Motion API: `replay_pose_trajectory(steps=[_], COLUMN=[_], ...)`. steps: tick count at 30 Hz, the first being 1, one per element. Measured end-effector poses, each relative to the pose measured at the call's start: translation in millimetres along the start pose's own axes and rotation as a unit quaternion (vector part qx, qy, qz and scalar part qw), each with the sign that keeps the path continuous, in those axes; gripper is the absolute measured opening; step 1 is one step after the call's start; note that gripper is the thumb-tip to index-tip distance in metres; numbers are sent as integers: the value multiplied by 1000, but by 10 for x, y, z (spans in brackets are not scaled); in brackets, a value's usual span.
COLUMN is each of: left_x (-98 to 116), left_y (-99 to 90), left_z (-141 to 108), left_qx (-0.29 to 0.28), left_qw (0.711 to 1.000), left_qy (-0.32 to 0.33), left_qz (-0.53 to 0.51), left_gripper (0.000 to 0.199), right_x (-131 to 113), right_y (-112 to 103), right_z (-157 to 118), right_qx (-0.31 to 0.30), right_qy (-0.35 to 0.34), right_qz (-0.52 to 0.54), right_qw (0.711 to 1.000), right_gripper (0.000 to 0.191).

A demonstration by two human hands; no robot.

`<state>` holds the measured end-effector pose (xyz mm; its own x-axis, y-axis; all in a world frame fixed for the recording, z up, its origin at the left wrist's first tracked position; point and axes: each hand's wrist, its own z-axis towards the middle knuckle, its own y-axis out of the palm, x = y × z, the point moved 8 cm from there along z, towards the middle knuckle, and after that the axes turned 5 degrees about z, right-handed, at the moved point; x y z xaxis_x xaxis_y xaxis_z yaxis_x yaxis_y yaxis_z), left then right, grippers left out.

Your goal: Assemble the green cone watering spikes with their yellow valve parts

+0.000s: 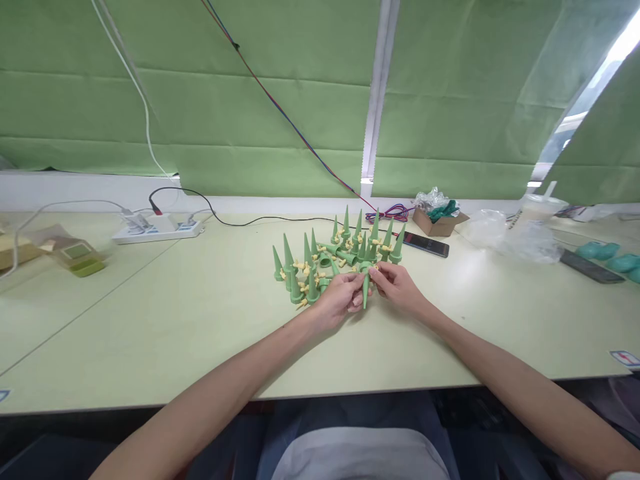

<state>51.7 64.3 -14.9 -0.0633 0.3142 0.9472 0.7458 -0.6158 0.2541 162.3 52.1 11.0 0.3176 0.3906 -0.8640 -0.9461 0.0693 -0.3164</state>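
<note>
A green plastic cone [366, 288] is held tip down between my hands, in front of a group of similar pieces. My left hand [345, 293] is closed around it from the left. At its wide upper end, my right hand [395, 283] pinches with thumb and forefinger, and a small yellow piece [377, 268] shows by those fingertips. Just beyond stand several upright green cones [295, 288] with little yellow parts attached low on their sides. Among them some green pieces [345, 255] lie on their sides, partly hidden by my hands.
Behind the cones at right lie a phone [425, 244], a coil of cable [393, 213] and a small cardboard box [434, 225]. Farther right are a lidded cup [535, 213], plastic bags [530, 241] and another dark phone [593, 267]. A power strip [160, 231] sits at left.
</note>
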Motion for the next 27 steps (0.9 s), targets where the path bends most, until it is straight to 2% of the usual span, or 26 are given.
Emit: replay_pose_trajectory(steps=[6,12,15,20,27], left_x=[-11,-24,-25,-16,-23], left_y=[42,52,50,73,92], left_z=[-2,-13,-17,-34,-63], left_qx=[-22,-29,-26,-24,-22], left_qw=[1000,999,999,999,999], left_qy=[-7,-15,-15,-16,-27], left_qz=[-9,9,19,27,34], left_gripper=[29,35,35,29,29], right_x=[-12,-49,-82,-133,-168], right_y=[18,-28,-74,-114,-94], right_z=[2,1,-6,-27,-38], right_qx=[-1,17,38,54,42], right_qy=[-6,-18,-37,-69,-75], right_qz=[44,-31,-73,-66,-58], right_qw=[999,999,996,994,995], right_gripper=[47,46,40,23,23])
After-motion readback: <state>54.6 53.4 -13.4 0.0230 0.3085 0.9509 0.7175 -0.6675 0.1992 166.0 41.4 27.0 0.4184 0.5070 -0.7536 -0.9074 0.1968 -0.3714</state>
